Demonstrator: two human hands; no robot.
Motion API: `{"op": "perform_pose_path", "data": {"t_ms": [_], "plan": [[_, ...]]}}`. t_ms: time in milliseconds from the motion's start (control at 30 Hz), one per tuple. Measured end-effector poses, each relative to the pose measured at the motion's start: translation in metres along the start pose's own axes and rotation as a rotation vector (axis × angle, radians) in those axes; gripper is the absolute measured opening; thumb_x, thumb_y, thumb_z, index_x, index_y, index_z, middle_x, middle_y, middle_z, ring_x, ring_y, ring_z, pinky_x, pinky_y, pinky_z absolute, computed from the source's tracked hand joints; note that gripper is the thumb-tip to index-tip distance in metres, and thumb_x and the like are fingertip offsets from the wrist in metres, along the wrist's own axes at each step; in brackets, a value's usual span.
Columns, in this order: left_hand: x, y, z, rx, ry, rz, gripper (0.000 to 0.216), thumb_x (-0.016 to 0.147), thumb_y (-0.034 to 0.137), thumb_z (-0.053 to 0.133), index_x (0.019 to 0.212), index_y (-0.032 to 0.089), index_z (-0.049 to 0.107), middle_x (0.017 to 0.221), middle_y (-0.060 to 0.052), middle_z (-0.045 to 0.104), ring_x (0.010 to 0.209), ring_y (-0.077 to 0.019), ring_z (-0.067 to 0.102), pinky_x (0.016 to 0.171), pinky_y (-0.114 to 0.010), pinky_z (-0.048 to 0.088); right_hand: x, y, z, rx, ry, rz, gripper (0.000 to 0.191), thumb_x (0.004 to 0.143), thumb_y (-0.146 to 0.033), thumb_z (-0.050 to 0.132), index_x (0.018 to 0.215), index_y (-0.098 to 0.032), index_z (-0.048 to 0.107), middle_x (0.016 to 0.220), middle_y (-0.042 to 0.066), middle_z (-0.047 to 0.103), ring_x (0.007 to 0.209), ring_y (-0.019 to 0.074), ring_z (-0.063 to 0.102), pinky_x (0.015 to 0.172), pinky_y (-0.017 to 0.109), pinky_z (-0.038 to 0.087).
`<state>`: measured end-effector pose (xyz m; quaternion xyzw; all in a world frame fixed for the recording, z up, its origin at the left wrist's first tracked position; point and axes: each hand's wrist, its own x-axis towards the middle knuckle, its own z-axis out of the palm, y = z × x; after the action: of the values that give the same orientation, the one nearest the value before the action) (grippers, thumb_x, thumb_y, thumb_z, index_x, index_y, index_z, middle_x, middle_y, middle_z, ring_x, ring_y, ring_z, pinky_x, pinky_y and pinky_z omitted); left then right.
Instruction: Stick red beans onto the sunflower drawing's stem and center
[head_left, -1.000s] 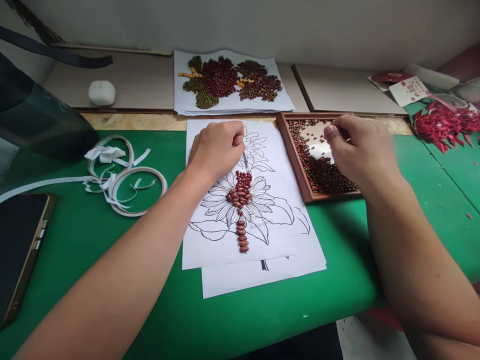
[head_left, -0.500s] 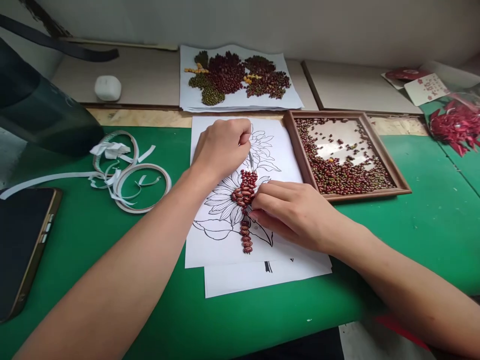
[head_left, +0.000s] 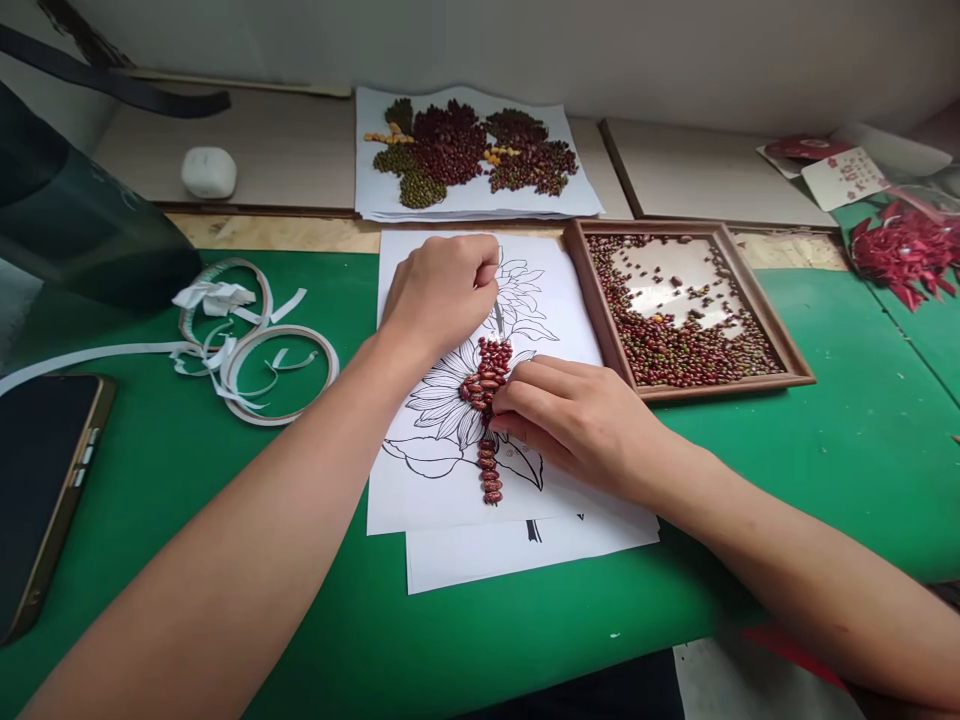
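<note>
A white sheet with a line drawing of a flower (head_left: 442, 440) lies on the green table. Speckled red beans (head_left: 487, 375) fill the flower's middle and run in a line down its stem. My left hand (head_left: 439, 295) rests as a loose fist on the top of the sheet, fingers curled under. My right hand (head_left: 570, 420) lies on the drawing with its fingertips pinched together against the right edge of the bean cluster; whatever they hold is hidden. A wooden tray (head_left: 784, 345) of small dark red beans sits to the right of the sheet.
A finished bean picture (head_left: 472, 150) lies at the back. Coils of white tape backing (head_left: 247, 345) and a phone (head_left: 41, 480) are at the left. A white case (head_left: 208, 172) sits at the back left. Red paper pieces (head_left: 904, 250) lie at the far right.
My right hand left the bean tray and came down left onto the flower, then crept slightly further left against the bean cluster. My left hand stayed on the sheet.
</note>
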<state>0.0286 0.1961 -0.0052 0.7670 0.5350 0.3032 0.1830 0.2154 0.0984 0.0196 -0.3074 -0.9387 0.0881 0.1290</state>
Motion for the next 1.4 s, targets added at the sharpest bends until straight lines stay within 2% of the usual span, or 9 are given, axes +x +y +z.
{"op": "perform_pose_path", "data": {"t_ms": [167, 333, 433, 567, 733, 933, 1167, 1400], "plan": [[0.000, 0.000, 0.000, -0.007, 0.003, 0.008, 0.026, 0.081, 0.009, 0.056, 0.065, 0.022, 0.040, 0.064, 0.000, 0.054, 0.059, -0.0160, 0.037, 0.062, -0.036, 0.024, -0.001, 0.002, -0.002, 0.003, 0.031, 0.003, 0.020, 0.110, -0.023, 0.053, 0.095, -0.016, 0.066, 0.084, 0.004, 0.066, 0.073, 0.0153, 0.058, 0.063, 0.028, 0.043], [0.000, 0.000, -0.001, -0.005, 0.001, 0.007, 0.025, 0.081, 0.009, 0.056, 0.065, 0.022, 0.040, 0.065, 0.000, 0.054, 0.059, -0.0164, 0.037, 0.062, -0.036, 0.024, -0.003, 0.000, -0.009, 0.070, 0.140, 0.028, 0.013, 0.108, -0.018, 0.054, 0.100, -0.017, 0.063, 0.086, 0.005, 0.071, 0.077, 0.0159, 0.065, 0.066, 0.029, 0.047], [0.000, 0.000, -0.001, -0.001, -0.004, 0.004, 0.024, 0.081, 0.009, 0.056, 0.066, 0.022, 0.042, 0.066, 0.000, 0.055, 0.060, -0.0166, 0.038, 0.062, -0.037, 0.025, -0.004, -0.003, -0.011, 0.115, 0.179, -0.008, 0.010, 0.108, -0.016, 0.053, 0.105, -0.020, 0.061, 0.085, 0.003, 0.073, 0.076, 0.0153, 0.067, 0.066, 0.029, 0.047], [0.000, 0.001, -0.001, 0.004, -0.006, 0.000, 0.024, 0.081, 0.009, 0.056, 0.066, 0.022, 0.042, 0.066, 0.000, 0.055, 0.061, -0.0169, 0.039, 0.062, -0.037, 0.025, -0.005, -0.006, -0.010, 0.125, 0.150, -0.068, 0.010, 0.109, -0.018, 0.052, 0.104, -0.020, 0.060, 0.077, 0.000, 0.069, 0.065, 0.0127, 0.059, 0.062, 0.028, 0.043], [0.000, 0.000, 0.000, -0.001, -0.007, 0.008, 0.024, 0.081, 0.009, 0.056, 0.067, 0.022, 0.042, 0.066, 0.000, 0.056, 0.061, -0.0168, 0.040, 0.062, -0.037, 0.025, -0.003, -0.006, -0.008, 0.107, 0.148, -0.085, 0.012, 0.109, -0.018, 0.052, 0.100, -0.019, 0.060, 0.070, -0.001, 0.063, 0.061, 0.0120, 0.053, 0.058, 0.027, 0.039], [-0.001, 0.000, -0.001, -0.005, -0.003, 0.004, 0.022, 0.081, 0.009, 0.055, 0.066, 0.022, 0.045, 0.066, -0.002, 0.056, 0.063, -0.0185, 0.046, 0.062, -0.037, 0.026, -0.003, -0.005, -0.007, 0.110, 0.124, -0.076, 0.012, 0.109, -0.018, 0.052, 0.101, -0.019, 0.060, 0.068, -0.002, 0.059, 0.060, 0.0122, 0.051, 0.058, 0.027, 0.038], [0.000, -0.001, -0.001, -0.005, -0.024, -0.011, 0.021, 0.083, 0.010, 0.055, 0.068, 0.025, 0.053, 0.067, -0.004, 0.057, 0.069, -0.0219, 0.054, 0.064, -0.038, 0.030, -0.003, -0.005, -0.008, 0.158, 0.091, -0.034, 0.013, 0.110, -0.019, 0.050, 0.102, -0.020, 0.060, 0.072, 0.000, 0.064, 0.062, 0.0126, 0.056, 0.060, 0.027, 0.040], [-0.001, 0.000, -0.002, 0.003, -0.023, -0.004, 0.024, 0.083, 0.012, 0.056, 0.066, 0.023, 0.043, 0.066, -0.003, 0.055, 0.066, -0.0205, 0.050, 0.062, -0.038, 0.028, -0.005, -0.004, -0.006, 0.165, 0.115, -0.033, 0.013, 0.109, -0.020, 0.052, 0.100, -0.020, 0.061, 0.071, 0.000, 0.065, 0.061, 0.0127, 0.057, 0.058, 0.027, 0.041]]}}
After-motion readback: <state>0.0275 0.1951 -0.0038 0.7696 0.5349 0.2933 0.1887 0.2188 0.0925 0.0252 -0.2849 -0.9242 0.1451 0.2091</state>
